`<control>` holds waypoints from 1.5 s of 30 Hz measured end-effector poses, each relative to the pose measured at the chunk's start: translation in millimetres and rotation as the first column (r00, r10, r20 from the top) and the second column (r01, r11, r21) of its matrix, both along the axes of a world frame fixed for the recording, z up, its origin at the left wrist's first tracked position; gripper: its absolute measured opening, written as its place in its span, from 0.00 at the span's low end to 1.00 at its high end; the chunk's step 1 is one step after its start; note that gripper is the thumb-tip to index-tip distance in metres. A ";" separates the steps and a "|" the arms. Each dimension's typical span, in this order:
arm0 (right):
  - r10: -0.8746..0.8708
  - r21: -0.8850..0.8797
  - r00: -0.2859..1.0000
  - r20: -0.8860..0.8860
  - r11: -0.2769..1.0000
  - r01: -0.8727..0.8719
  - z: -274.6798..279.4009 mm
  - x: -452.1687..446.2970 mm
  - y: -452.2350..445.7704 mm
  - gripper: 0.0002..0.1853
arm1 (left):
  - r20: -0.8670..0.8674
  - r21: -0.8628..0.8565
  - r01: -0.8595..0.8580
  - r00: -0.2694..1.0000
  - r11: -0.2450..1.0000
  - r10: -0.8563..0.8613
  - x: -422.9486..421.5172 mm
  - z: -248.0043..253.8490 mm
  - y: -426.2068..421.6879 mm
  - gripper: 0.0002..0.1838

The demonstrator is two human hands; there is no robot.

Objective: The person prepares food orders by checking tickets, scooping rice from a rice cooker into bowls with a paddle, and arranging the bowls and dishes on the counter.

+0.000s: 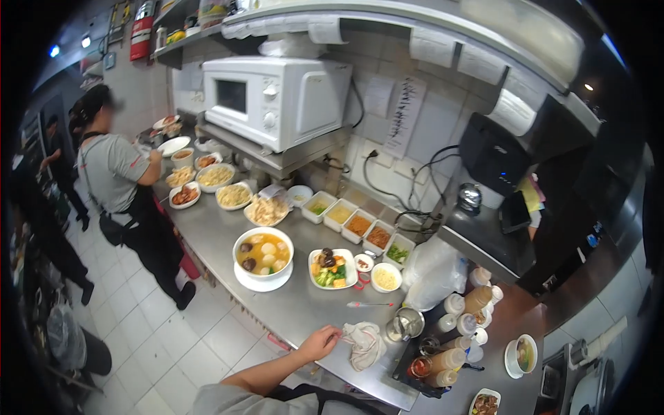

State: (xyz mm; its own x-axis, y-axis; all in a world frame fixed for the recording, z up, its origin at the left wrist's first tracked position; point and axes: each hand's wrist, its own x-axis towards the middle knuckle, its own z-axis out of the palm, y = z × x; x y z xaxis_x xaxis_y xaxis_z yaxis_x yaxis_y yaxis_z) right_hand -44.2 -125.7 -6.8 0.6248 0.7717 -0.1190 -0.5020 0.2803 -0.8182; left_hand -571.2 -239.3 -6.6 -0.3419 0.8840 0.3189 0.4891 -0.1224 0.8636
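Note:
My left hand (pixel 320 343) reaches in from the bottom over the front edge of the steel counter. Its fingers are drawn together, with the fingertips right at the edge of a crumpled whitish cloth (pixel 364 344); whether they pinch anything is too small to make out. My right hand is out of view. Beyond the cloth lies a pen (pixel 370 304). A square plate of vegetables and mushrooms (pixel 332 269), a small bowl of chopped pale food (pixel 386 277) and a large bowl of yellow soup (pixel 263 252) on a white plate stand farther back.
Sauce bottles (pixel 449 360) crowd a black tray at the right, beside a metal container (pixel 404 324). Garnish tubs (pixel 358 225) line the wall. A microwave (pixel 277 100) sits on a raised shelf. A co-worker (pixel 114 166) stands at the far left, near several filled dishes.

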 end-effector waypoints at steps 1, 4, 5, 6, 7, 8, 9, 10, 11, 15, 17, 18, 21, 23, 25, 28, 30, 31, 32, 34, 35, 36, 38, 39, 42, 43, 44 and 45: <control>0.001 -0.038 0.999 0.040 0.999 0.000 1.4 -4.9 2.2 0.21 | -0.014 0.044 0.021 1.000 0.999 -0.020 -0.7 -1.3 -0.3 0.09; -0.070 -0.175 0.963 0.260 0.977 0.119 12.2 -5.9 -6.6 0.21 | -0.050 0.083 0.062 0.997 0.995 -0.058 -7.0 -5.0 3.0 0.09; -0.104 -0.222 0.911 0.400 0.953 0.206 20.8 -11.2 -11.9 0.21 | -0.054 0.063 0.060 0.997 0.996 -0.057 -6.3 -7.3 3.2 0.10; -0.151 -0.221 0.812 0.564 0.919 0.325 34.3 -17.8 -18.9 0.20 | -0.067 0.069 0.081 0.995 0.994 -0.076 -6.0 -6.4 4.0 0.10; -0.208 -0.154 0.669 0.713 0.886 0.438 49.1 -28.4 -23.8 0.20 | -0.065 0.105 0.083 0.995 0.991 -0.077 -5.7 -5.5 4.1 0.11; -0.279 -0.026 0.492 0.825 0.850 0.526 63.9 -41.6 -29.9 0.20 | -0.061 0.141 0.085 0.995 0.986 -0.077 -6.2 -5.1 4.7 0.12; -0.361 0.137 0.314 0.878 0.819 0.557 86.9 -69.0 -38.8 0.20 | -0.060 0.126 0.114 0.992 0.986 -0.107 -6.6 -0.5 6.1 0.15; -0.467 0.354 0.092 0.879 0.771 0.529 109.4 -105.8 -42.1 0.18 | -0.069 0.127 0.133 0.990 0.983 -0.125 -4.9 4.3 8.9 0.15; -0.558 0.550 -0.129 0.820 0.703 0.450 135.4 -143.9 -45.2 0.15 | -0.170 0.053 0.136 0.977 0.989 -0.125 1.4 21.0 9.4 0.17; 0.236 0.044 0.510 0.827 0.878 -0.477 86.3 -262.5 -52.1 0.15 | -0.440 -0.037 0.188 0.879 0.982 -0.185 10.6 26.5 35.5 0.18; 0.194 -0.176 -0.031 0.981 0.798 -0.576 106.8 -338.4 -64.6 0.13 | -0.457 -0.076 0.251 0.852 0.965 -0.257 -0.8 11.7 51.6 0.15; 0.150 -0.161 -0.065 0.987 0.816 -0.556 84.8 -359.6 -59.9 0.12 | -0.469 -0.116 0.285 0.829 0.951 -0.305 -6.7 6.0 57.8 0.13; 0.160 -0.238 -0.198 0.967 0.845 -0.479 30.0 -381.3 -48.0 0.11 | -0.487 -0.086 0.320 0.813 0.944 -0.319 -18.2 0.5 63.8 0.09; 0.206 -0.319 -0.285 0.936 0.841 -0.437 13.6 -380.9 -38.9 0.09 | -0.453 -0.077 0.310 0.836 0.948 -0.310 -20.5 -4.4 63.3 0.08; 0.211 -0.315 -0.264 0.941 0.828 -0.464 16.5 -378.7 -34.8 0.08 | -0.413 -0.075 0.297 0.859 0.952 -0.301 -20.8 -6.4 62.0 0.07; 0.363 -0.442 -0.251 0.897 0.722 -0.532 13.3 -369.2 -38.4 0.08 | -0.379 -0.069 0.246 0.890 0.967 -0.254 -17.1 -6.5 61.6 0.06; 0.501 -0.560 -0.277 0.820 0.601 -0.571 17.9 -356.8 -41.1 0.10 | -0.393 -0.062 0.173 0.901 0.983 -0.183 -14.6 -6.0 59.4 0.09; 0.692 -0.589 -0.232 0.683 0.334 -0.736 33.3 -347.0 -47.9 0.14 | -0.410 -0.034 0.114 0.905 0.993 -0.117 -13.4 -4.4 60.5 0.12; 0.850 -0.512 -0.217 0.479 0.070 -0.856 52.2 -333.4 -59.5 0.18 | -0.424 -0.019 0.076 0.903 0.997 -0.077 -11.0 -4.5 62.7 0.16; 0.828 -0.460 -0.497 0.260 -0.346 -0.817 137.7 -296.0 -56.2 0.26 | -0.439 0.053 0.045 0.898 0.998 -0.017 -6.4 -6.3 68.9 0.22; 0.755 -0.398 -0.570 0.325 -0.437 -0.806 171.8 -272.2 -42.0 0.26 | -0.469 0.023 0.047 0.883 0.999 -0.030 -4.4 -3.5 70.7 0.23; 0.676 -0.340 -0.619 0.400 -0.517 -0.785 198.6 -243.3 -24.8 0.27 | -0.500 -0.004 0.054 0.865 0.999 -0.049 -1.4 7.1 70.3 0.25; 0.759 -0.124 -0.439 0.481 -0.437 -0.891 220.7 -177.7 13.7 0.27 | -0.550 -0.079 0.026 0.833 0.997 -0.065 6.9 13.2 70.3 0.27; 0.766 -0.009 -0.255 0.590 -0.309 -0.951 232.8 -151.9 36.6 0.26 | -0.550 -0.105 0.013 0.832 0.994 -0.069 8.9 11.8 70.6 0.28; 0.863 0.122 0.248 0.440 0.216 -0.969 218.2 -96.1 119.1 0.20 | -0.546 -0.154 -0.004 0.834 0.988 -0.082 10.6 14.8 74.2 0.28; 0.841 0.075 0.400 0.365 0.402 -0.913 216.3 -97.4 145.1 0.15 | -0.542 -0.176 -0.021 0.837 0.984 -0.079 11.4 16.3 74.4 0.28; 0.755 -0.104 0.473 0.455 0.572 -0.813 201.7 -96.2 177.8 0.14 | -0.542 -0.176 -0.019 0.837 0.984 -0.081 12.2 17.2 75.5 0.28; 0.660 -0.256 0.506 0.555 0.715 -0.651 177.6 -92.5 212.8 0.13 | -0.539 -0.169 -0.024 0.839 0.985 -0.072 12.7 17.7 76.1 0.28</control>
State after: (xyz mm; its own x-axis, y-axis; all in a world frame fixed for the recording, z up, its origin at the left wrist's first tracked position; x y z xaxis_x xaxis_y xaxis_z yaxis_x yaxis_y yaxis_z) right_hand -136.7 87.1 170.8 -0.1190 0.9914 0.0553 0.0265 0.0588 -0.9979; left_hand -558.5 -163.2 11.2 -0.1353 0.9449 0.2982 0.8824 -0.0220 0.4699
